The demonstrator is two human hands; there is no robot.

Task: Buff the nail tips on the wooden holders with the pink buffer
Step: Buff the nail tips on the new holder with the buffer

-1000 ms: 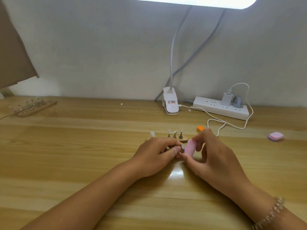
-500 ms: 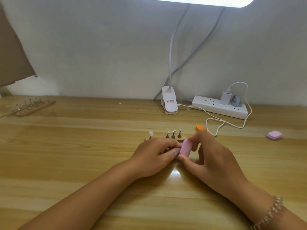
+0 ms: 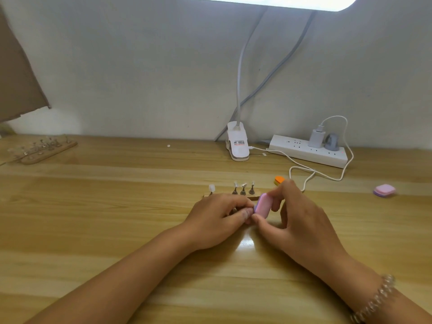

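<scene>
Pink buffer (image 3: 263, 205) barely shifted, right hand (image 3: 301, 220) pinching it, left hand (image 3: 217, 218) curled, grasp hidden, wooden holder (image 3: 252, 197) behind

You are facing a light wooden plank table (image 3: 93, 218) that is running up to a pale grey wall (image 3: 140, 66). A white lamp head (image 3: 268, 2) is shining overhead, its white clip base (image 3: 237, 143) sitting at the table's far edge; a brown sheet (image 3: 16, 78) is hanging above the far left corner.

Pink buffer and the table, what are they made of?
The pink buffer looks like soft foam: matte, with a purple layer along its edge. The table looks like wood or wood-look laminate: grain stripes, and a glossy finish with a bright glare spot.
</scene>
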